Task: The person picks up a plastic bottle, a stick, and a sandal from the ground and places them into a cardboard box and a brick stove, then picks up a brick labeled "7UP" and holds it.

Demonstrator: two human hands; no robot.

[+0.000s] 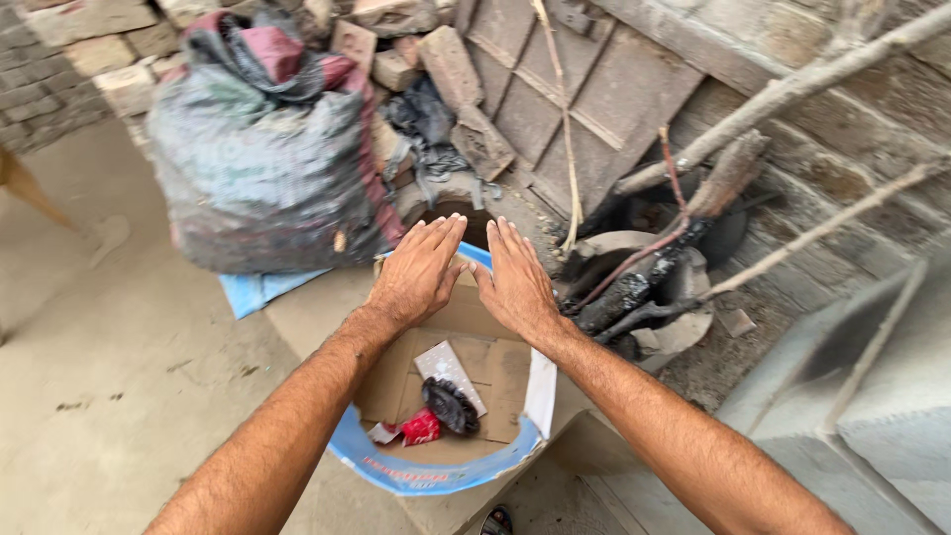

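Two bare forearms are seen, entering from the lower edge of the frame; no sleeves, gloves, watch or rings are worn. Dark hair is visible along both forearms. The left hand [416, 272] and right hand [515, 282] are uncovered, with short nails.

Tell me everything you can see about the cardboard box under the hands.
The cardboard box is brown, open at the top, with a blue printed flap at its near edge and a white flap on the right. It sits on the dusty ground, before a full dark sack. Inside lie a dark crumpled item, red scrap and a pale card. The left hand and right hand hover flat over its far edge.
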